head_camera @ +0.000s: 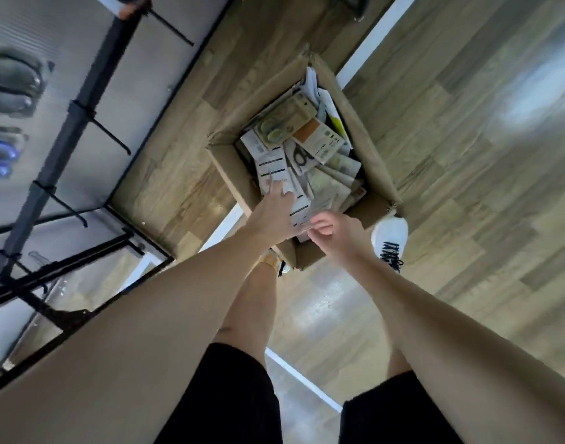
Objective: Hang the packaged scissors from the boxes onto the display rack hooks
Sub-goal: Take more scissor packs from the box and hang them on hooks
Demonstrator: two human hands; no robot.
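Observation:
An open cardboard box (pixel 367 155) stands on the wooden floor, filled with several packaged scissors (pixel 303 136) lying in a loose pile. Both my arms reach down into its near side. My left hand (pixel 271 213) lies over a white package (pixel 273 166), fingers reaching onto it. My right hand (pixel 335 230) has curled fingers that pinch the edge of a clear-fronted package (pixel 302 213) at the near end of the pile. The display rack (pixel 73 123) with black hooks stands at the left; blurred packages hang at its far left.
My white shoe (pixel 390 235) stands right beside the box's near corner, and my other foot (pixel 273 261) is by its front edge. Bare rack hooks (pixel 111 136) jut toward the box. Wooden floor spreads to the right.

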